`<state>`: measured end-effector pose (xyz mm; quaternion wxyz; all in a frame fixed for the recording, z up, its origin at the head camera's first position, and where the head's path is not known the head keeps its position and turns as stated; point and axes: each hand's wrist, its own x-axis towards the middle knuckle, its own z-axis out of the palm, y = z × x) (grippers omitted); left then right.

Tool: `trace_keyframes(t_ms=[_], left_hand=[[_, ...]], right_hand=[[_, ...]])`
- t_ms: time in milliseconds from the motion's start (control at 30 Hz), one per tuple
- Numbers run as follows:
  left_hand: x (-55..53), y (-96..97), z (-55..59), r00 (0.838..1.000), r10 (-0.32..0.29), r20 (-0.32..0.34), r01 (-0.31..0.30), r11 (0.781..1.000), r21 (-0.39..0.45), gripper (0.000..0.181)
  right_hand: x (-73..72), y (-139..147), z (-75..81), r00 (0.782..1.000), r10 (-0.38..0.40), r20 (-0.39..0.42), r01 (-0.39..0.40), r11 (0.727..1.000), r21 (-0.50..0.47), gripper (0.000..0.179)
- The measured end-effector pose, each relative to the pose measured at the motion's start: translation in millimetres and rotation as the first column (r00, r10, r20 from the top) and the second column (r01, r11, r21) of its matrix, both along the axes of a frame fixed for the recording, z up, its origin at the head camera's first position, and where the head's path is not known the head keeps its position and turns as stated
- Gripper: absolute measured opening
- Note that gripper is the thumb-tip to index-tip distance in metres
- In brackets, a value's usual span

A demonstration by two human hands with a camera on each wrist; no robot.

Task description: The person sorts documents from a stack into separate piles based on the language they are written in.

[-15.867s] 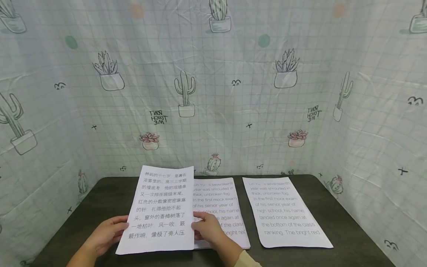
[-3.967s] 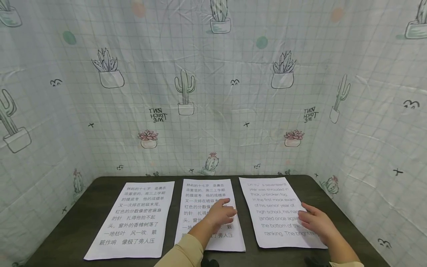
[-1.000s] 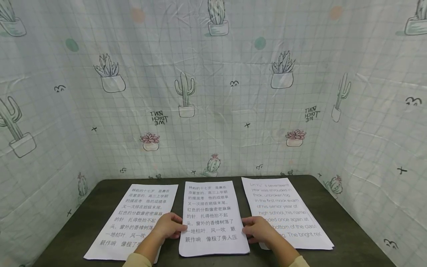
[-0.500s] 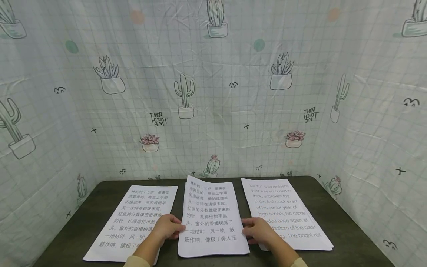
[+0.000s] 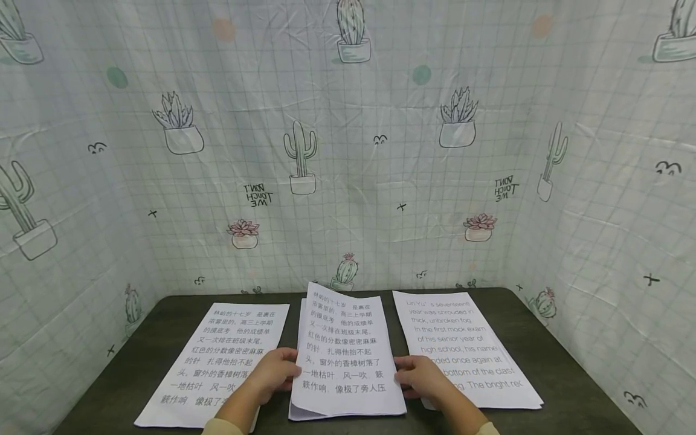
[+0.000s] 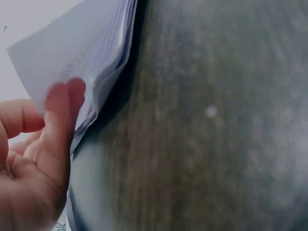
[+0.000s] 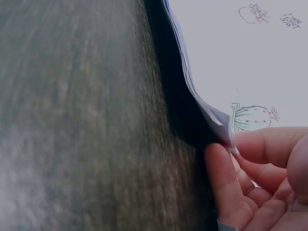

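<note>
Three stacks of printed paper lie side by side on a dark table. On the middle stack (image 5: 298, 412), the top sheet of paper (image 5: 342, 350), printed with Chinese text, has its left side raised and its upper left corner standing up. My left hand (image 5: 274, 370) pinches that raised left edge; in the left wrist view, the bent sheet (image 6: 43, 62) rises at the fingertips. At the opposite side, my right hand (image 5: 421, 371) pinches the right edge. The right wrist view shows its thumb and finger (image 7: 224, 168) at the edge of several layers.
The left stack (image 5: 217, 350), with Chinese text, lies partly under my left forearm. A right stack (image 5: 457, 338) with English text is partly covered by my right hand and forearm. Dark wood table (image 5: 109, 374) shows around the stacks. A cactus-print curtain (image 5: 348, 151) encloses the back and sides.
Over the last second the middle stack's top sheet has lifted at its left side, with the left hand at that edge. Four seconds ago both hands were farther right, over the middle and right stacks.
</note>
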<state>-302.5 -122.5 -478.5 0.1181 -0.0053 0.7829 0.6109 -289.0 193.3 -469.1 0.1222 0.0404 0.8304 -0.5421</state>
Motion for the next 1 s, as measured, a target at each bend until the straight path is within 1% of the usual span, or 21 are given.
trace_keyframes(t_ms=[67, 167, 300, 467, 567, 767, 1000], left_hand=[[-0.1, -1.5, -1.0, 1.000, -0.023, 0.013, 0.022, 0.999, 0.047, 0.055], [0.2, -3.7, -1.5, 0.999, -0.048, 0.015, 0.046, 0.992, 0.114, 0.056], [0.3, -5.8, -0.7, 0.998, -0.064, 0.006, 0.062, 0.983, 0.173, 0.057], [0.2, -8.0, 2.6, 0.998, -0.066, -0.008, 0.066, 0.976, 0.205, 0.057], [0.3, -10.2, 3.7, 0.998, -0.060, -0.010, 0.061, 0.977, 0.205, 0.056], [0.2, -19.2, 2.9, 1.000, -0.016, 0.000, 0.016, 0.980, 0.198, 0.057], [2.8, -37.6, 2.3, 0.997, 0.073, 0.012, -0.074, 0.978, 0.195, 0.056]], right_hand=[[0.2, 0.7, 0.3, 1.000, 0.008, -0.003, -0.008, 1.000, -0.006, 0.049], [0.8, 1.9, 1.2, 1.000, 0.013, -0.012, -0.013, 1.000, -0.008, 0.049], [1.0, 2.4, 3.4, 0.999, -0.004, -0.038, 0.003, 1.000, -0.008, 0.048], [-0.3, 0.1, 7.7, 0.996, -0.040, -0.078, 0.039, 0.999, -0.018, 0.048], [-0.4, -2.0, 9.7, 0.995, -0.036, -0.097, 0.031, 0.998, -0.050, 0.050], [-1.0, -9.5, 11.3, 0.993, 0.038, -0.110, -0.055, 0.986, -0.158, 0.057], [-2.7, -30.6, 15.7, 0.992, 0.063, -0.108, -0.081, 0.981, -0.174, 0.059]])
